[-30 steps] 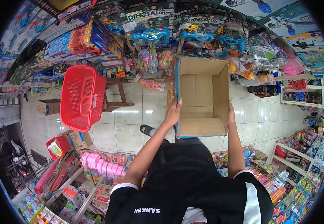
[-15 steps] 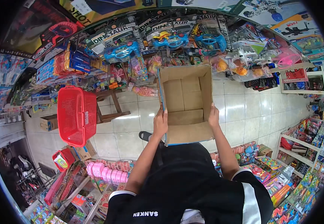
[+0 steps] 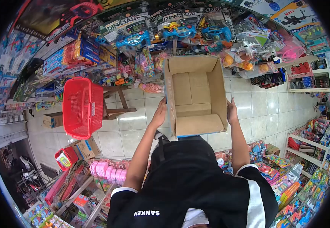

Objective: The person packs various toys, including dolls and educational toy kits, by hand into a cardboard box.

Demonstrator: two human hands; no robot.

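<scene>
An open, roughly rectangular cardboard box (image 3: pixel 191 88) is held up in front of me, its brown inside facing me with nothing in it. Its outer sides show a bit of blue. My left hand (image 3: pixel 159 113) lies against the box's left side, fingers stretched along it and partly hidden at the tips. On the opposite side my right hand (image 3: pixel 232 110) presses with its fingers pointing up, some of them behind the wall. The box is supported between the two hands, above the tiled floor.
A red plastic basket (image 3: pixel 82 108) stands at the left by a wooden stool (image 3: pixel 119 102). Packaged toys (image 3: pixel 134 38) hang along the display ahead. Pink cases (image 3: pixel 108 170) sit on a shelf behind left; more toy shelves (image 3: pixel 309 152) stand at the right.
The box has shifted slightly right and up in view. My hands have moved from gripping its near edges, thumbs over the rim, to lying flatter against its outer sides.
</scene>
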